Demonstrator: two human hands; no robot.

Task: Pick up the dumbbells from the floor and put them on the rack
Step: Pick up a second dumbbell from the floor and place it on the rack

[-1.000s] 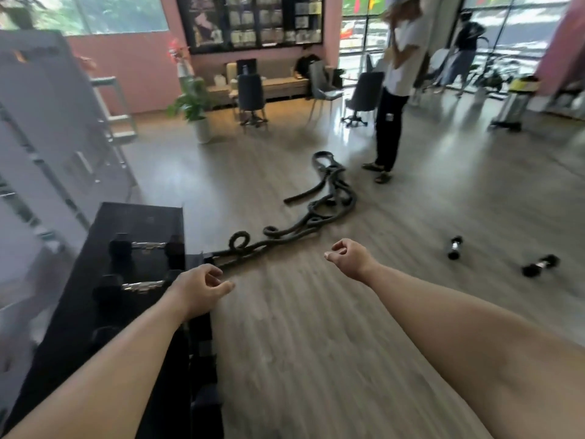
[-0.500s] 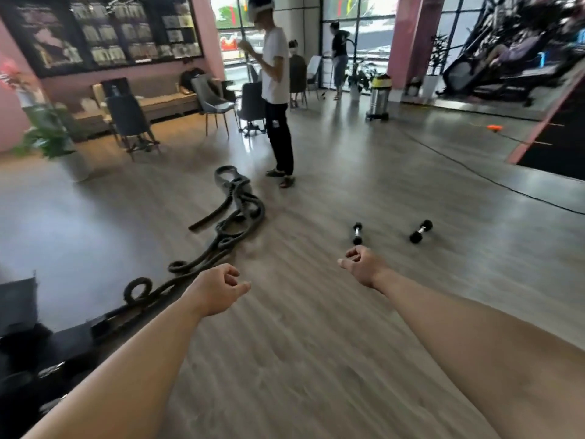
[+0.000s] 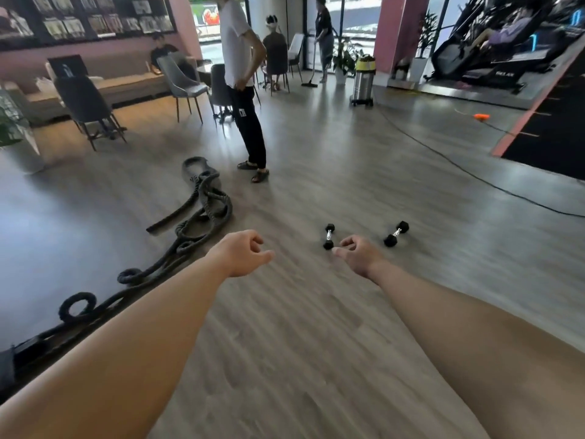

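Two small black dumbbells with chrome handles lie on the wooden floor ahead. The nearer dumbbell [image 3: 329, 236] lies just left of my right hand [image 3: 359, 255]; the other dumbbell [image 3: 396, 234] lies to that hand's right. My right hand hangs in the air with its fingers loosely curled and apart, holding nothing. My left hand [image 3: 242, 254] reaches forward over bare floor, fingers loosely curled, empty too. The rack is out of view.
A thick black battle rope [image 3: 193, 229] snakes across the floor on the left. A person in a white shirt [image 3: 243, 87] stands beyond it. Chairs [image 3: 87, 99] and a sofa line the back; a steel vacuum canister [image 3: 364, 80] and a floor cable [image 3: 443, 160] are at right.
My view has swung right, away from the rack, which has left the frame. The two dumbbells now sit closer and more central, just beyond my right hand. Both hands stay empty.
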